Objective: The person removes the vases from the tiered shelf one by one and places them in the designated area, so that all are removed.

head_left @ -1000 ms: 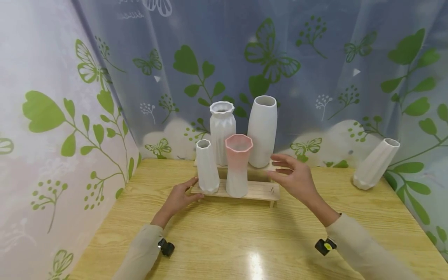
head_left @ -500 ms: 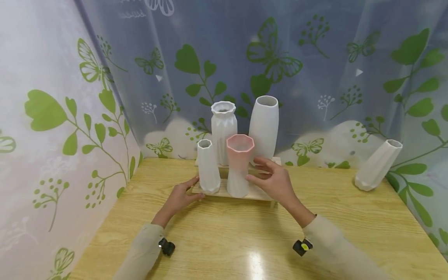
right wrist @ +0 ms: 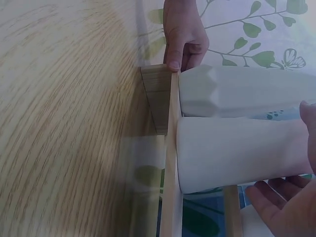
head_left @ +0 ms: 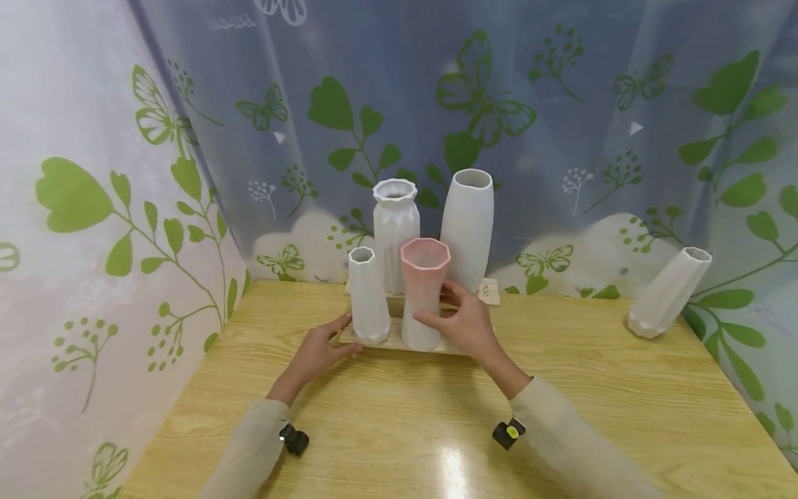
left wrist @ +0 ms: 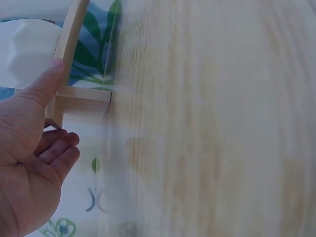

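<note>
My left hand [head_left: 316, 355] grips the left end of a two-tier wooden stand [left wrist: 69, 44]. In the left wrist view its thumb presses the stand's edge, fingers curled beyond it. My right hand [head_left: 472, 327] is around a pink-and-white vase [head_left: 422, 287] on the lower tier, thumb across the front and fingers behind. The right wrist view shows that vase [right wrist: 232, 153] still set against the stand's board [right wrist: 173, 148]. Beside it, to the left, stands a slim white ribbed vase [head_left: 369, 298]. The stand's lower right end is hidden behind my right hand.
On the upper tier stand a white vase with a scalloped rim [head_left: 396, 235] and a tall smooth white vase [head_left: 469, 229]. Another white vase [head_left: 668, 294] leans at the wood-grain table's [head_left: 374, 430] far right. A patterned curtain [head_left: 561, 138] hangs behind.
My right hand has moved left from beside the tall white vase, across the stand's right end, and closed around the pink-and-white vase. My left hand has stayed on the stand.
</note>
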`<state>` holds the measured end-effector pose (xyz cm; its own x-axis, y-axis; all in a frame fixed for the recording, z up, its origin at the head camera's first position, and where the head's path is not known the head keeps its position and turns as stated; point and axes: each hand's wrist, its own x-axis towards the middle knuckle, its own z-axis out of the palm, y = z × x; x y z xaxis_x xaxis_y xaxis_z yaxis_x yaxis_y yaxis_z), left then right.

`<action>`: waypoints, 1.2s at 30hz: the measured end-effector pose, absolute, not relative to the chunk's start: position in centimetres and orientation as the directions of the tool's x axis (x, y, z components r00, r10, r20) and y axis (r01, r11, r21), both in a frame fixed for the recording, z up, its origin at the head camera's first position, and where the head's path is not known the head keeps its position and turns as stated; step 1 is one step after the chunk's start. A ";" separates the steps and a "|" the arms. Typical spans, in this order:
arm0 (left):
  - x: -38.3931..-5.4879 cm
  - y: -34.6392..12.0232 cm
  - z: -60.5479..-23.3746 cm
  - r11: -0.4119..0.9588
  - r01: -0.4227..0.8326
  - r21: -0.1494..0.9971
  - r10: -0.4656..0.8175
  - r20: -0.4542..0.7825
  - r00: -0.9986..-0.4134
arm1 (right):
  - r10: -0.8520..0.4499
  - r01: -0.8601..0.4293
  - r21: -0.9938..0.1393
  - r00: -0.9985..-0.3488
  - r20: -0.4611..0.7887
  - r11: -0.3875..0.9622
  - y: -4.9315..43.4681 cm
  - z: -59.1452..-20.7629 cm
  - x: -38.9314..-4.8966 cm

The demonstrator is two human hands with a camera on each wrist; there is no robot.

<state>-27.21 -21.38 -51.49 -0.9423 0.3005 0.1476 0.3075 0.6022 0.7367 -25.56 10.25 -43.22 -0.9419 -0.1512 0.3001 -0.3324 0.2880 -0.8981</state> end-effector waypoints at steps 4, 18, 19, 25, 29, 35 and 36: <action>-27.2 -21.5 -51.6 0.608 0.309 0.731 0.295 0.153 -0.943 | -0.146 -0.339 -0.896 -0.940 0.308 0.287 9.7 -43.4 -25.8; -27.5 -21.4 -51.2 0.600 0.318 0.734 0.307 0.156 -0.939 | -0.111 -0.343 -0.876 -0.939 0.325 0.338 9.5 -43.5 -26.3; -27.5 -21.5 -51.2 0.603 0.318 0.731 0.307 0.156 -0.939 | -0.112 -0.345 -0.874 -0.939 0.326 0.342 9.5 -43.5 -26.3; -27.7 -21.6 -51.4 0.606 0.314 0.731 0.298 0.157 -0.941 | -0.116 -0.361 -0.864 -0.932 0.342 0.352 9.4 -43.3 -26.4; -27.7 -21.7 -51.5 0.609 0.321 0.725 0.304 0.161 -0.939 | -0.120 -0.365 -0.861 -0.931 0.345 0.353 9.4 -43.3 -26.4; -27.5 -21.6 -51.5 0.609 0.309 0.731 0.306 0.142 -0.941 | -0.124 -0.354 -0.868 -0.935 0.332 0.349 9.6 -43.2 -26.1; -27.5 -21.5 -51.5 0.609 0.306 0.731 0.306 0.140 -0.942 | -0.124 -0.351 -0.869 -0.936 0.329 0.348 9.7 -43.2 -26.0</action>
<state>-27.48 -21.54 -51.54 -0.9417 0.3060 0.1397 0.3064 0.6094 0.7313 -25.99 9.71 -43.19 -0.9363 -0.1237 0.3288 -0.3512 0.3476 -0.8694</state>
